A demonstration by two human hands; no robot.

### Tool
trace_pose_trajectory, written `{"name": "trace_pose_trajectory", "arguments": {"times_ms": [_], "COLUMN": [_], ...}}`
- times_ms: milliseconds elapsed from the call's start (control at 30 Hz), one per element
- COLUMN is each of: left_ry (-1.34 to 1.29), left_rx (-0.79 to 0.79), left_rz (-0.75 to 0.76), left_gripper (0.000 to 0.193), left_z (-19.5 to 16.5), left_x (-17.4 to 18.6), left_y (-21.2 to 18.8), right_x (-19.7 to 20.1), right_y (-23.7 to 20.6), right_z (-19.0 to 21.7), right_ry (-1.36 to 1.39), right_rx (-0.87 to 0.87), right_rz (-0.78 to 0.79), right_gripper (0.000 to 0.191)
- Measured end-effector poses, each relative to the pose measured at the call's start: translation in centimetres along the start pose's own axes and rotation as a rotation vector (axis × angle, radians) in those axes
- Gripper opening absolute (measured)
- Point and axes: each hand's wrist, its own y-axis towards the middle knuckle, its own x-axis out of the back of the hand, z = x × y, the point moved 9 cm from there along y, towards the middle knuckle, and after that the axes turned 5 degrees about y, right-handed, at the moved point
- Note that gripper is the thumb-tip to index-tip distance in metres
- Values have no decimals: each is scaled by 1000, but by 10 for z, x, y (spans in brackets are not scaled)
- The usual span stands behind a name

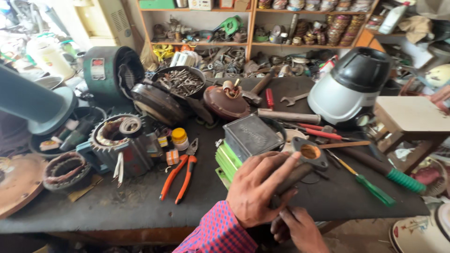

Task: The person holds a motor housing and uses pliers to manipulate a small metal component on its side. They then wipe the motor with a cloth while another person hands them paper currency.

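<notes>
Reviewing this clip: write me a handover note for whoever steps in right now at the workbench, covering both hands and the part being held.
Left hand: wrapped around the shaft of a metal flanged pipe fitting, fingers over the top.
Right hand: below it, at the shaft's lower end near the bench edge; its grip is partly hidden.
The fitting is held above the dark workbench, flange end up, with a brownish bore showing.
Nearby: orange-handled pliers to the left, green-handled screwdriver to the right, green finned motor housing just behind.
Done: fitting picked up. Left: cannot tell.
</notes>
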Motion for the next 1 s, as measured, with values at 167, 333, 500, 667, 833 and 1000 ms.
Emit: {"name": "trace_pose_trajectory", "arguments": {"times_ms": [167, 333, 500, 667, 833, 1000], "left_ry": [4, -22, -71, -100, -70, -27], "left_rx": [5, -17, 7, 10, 21, 79], "left_rz": [30, 59, 40, 4, 5, -31], "left_gripper": [77, 80, 83, 87, 92, 98], "left_z": [2, 4, 8, 9, 12, 24], "left_x": [1, 1, 2, 4, 9, 8], "left_y": [-2, 0, 0, 2, -5, -13], "right_x": [4, -1, 0, -9, -15, -26], "right_y": [-19, -18, -8, -19, -44, -61], "right_z": [49, 39, 6, -3, 56, 103], "right_ry": [-770, -682, -111, 253, -346, -682], "right_rx": [361, 177, 24, -70, 57, 277], "right_rz": [-233, -237, -121, -111, -223, -350], "right_gripper": [29, 27, 34, 30, 17, 20]}}
